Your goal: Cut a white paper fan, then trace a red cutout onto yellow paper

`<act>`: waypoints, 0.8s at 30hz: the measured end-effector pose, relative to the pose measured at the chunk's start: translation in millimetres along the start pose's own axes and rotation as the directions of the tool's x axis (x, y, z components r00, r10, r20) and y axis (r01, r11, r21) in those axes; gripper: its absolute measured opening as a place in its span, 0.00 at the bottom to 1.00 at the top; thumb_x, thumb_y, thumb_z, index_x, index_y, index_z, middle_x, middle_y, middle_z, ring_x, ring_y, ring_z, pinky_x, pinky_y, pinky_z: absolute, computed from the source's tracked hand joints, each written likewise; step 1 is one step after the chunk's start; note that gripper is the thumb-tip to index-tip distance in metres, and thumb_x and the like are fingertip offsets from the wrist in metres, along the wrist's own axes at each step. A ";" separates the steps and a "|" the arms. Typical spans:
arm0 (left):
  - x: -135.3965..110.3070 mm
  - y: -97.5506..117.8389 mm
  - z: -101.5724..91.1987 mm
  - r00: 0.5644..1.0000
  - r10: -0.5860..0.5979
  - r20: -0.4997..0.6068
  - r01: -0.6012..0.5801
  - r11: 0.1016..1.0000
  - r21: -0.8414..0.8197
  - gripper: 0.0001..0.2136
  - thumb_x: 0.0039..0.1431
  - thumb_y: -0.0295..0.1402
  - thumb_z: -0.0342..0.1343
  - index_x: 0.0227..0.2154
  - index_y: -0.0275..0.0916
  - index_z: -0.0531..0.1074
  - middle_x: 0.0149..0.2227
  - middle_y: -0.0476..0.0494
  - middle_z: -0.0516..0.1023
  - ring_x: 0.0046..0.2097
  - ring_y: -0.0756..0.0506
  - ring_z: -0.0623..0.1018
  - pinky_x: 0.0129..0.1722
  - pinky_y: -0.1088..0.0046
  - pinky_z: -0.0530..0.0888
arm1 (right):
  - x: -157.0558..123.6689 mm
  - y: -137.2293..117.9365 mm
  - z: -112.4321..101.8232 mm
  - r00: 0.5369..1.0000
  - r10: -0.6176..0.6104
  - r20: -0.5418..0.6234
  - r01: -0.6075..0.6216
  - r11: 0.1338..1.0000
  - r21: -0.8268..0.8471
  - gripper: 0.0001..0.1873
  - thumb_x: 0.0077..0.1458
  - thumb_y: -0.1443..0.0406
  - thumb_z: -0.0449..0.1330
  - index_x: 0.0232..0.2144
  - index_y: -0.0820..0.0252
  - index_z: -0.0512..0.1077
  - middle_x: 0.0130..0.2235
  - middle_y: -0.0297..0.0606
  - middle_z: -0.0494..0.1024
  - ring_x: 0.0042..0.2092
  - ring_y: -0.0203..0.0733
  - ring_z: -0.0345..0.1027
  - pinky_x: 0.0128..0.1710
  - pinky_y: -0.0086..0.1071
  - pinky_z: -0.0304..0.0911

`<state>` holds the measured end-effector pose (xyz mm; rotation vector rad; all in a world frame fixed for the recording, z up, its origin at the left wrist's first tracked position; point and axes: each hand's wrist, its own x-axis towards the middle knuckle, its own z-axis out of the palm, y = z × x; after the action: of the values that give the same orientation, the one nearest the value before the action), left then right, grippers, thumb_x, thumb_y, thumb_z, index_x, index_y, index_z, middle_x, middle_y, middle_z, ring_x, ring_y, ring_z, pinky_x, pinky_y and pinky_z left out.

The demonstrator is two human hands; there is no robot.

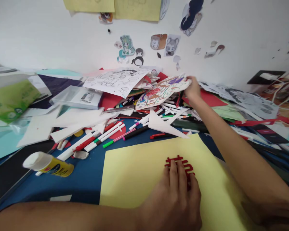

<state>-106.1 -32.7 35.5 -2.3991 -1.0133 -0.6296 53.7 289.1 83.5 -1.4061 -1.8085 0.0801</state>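
Note:
My left hand (175, 195) lies flat, fingers stretched, on a red paper cut-out (177, 162) that rests on a pale yellow sheet (135, 173) on the blue desk. My right hand (193, 89) reaches far forward into the pile and pinches the edge of a coloured-in drawing (161, 93), lifting it slightly above the markers. Its fingertips are partly hidden behind the drawing's edge.
A glue bottle (48, 164) lies on its side at the left. Several markers (103, 138) and white paper scraps (69, 123) crowd the middle. A clear plastic box (75, 98), a green tissue pack (11, 101) and loose sheets fill the back; stickers dot the wall.

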 end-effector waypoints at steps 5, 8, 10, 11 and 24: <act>0.9 -1.6 -0.1 0.999 0.024 0.024 -0.023 1.000 -0.007 0.19 0.58 0.34 0.42 0.46 0.28 0.70 0.47 0.29 0.74 0.50 0.34 0.74 0.47 0.62 0.73 | -3.3 -34.4 -72.0 0.961 0.177 -0.214 -0.156 0.982 0.109 0.26 0.56 0.75 0.45 0.57 0.66 0.61 0.41 0.47 0.74 0.27 0.30 0.60 0.31 0.30 0.59; 1.0 -3.1 -3.1 0.996 0.061 0.061 -0.060 0.998 -0.016 0.20 0.59 0.35 0.42 0.47 0.27 0.70 0.48 0.28 0.74 0.51 0.33 0.74 0.47 0.61 0.73 | -44.3 -71.2 -107.0 0.968 0.245 -0.056 -0.166 0.791 0.588 0.22 0.54 0.74 0.46 0.50 0.67 0.69 0.41 0.45 0.73 0.25 0.25 0.55 0.27 0.27 0.54; 0.9 -3.6 -4.8 0.995 0.058 0.076 -0.057 0.998 -0.021 0.20 0.59 0.34 0.42 0.47 0.27 0.70 0.48 0.28 0.74 0.51 0.33 0.74 0.47 0.61 0.73 | -82.9 -93.5 -117.0 0.955 0.234 0.183 -0.288 0.582 0.761 0.21 0.53 0.73 0.43 0.40 0.63 0.73 0.40 0.41 0.73 0.29 0.26 0.60 0.26 0.26 0.53; 0.9 -3.5 -5.2 0.996 0.048 0.081 -0.047 0.999 -0.022 0.20 0.59 0.34 0.42 0.47 0.27 0.70 0.48 0.29 0.74 0.51 0.33 0.74 0.47 0.61 0.74 | -102.1 -102.0 -117.4 0.948 0.224 0.224 -0.311 0.510 0.802 0.19 0.50 0.73 0.46 0.37 0.60 0.74 0.38 0.38 0.73 0.31 0.27 0.61 0.25 0.25 0.53; 1.4 -3.9 -1.0 0.999 0.031 0.020 -0.031 0.999 -0.016 0.18 0.58 0.30 0.40 0.45 0.31 0.71 0.46 0.35 0.76 0.48 0.38 0.76 0.44 0.65 0.75 | -171.9 -102.1 -77.0 0.767 0.019 0.641 -0.629 0.221 0.746 0.21 0.52 0.45 0.56 0.24 0.54 0.63 0.12 0.24 0.53 0.13 0.29 0.42 0.14 0.27 0.40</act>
<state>-108.4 -30.1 38.0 -2.4347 -0.9807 -0.6057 28.8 76.3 90.2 -0.7983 -1.2334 1.6918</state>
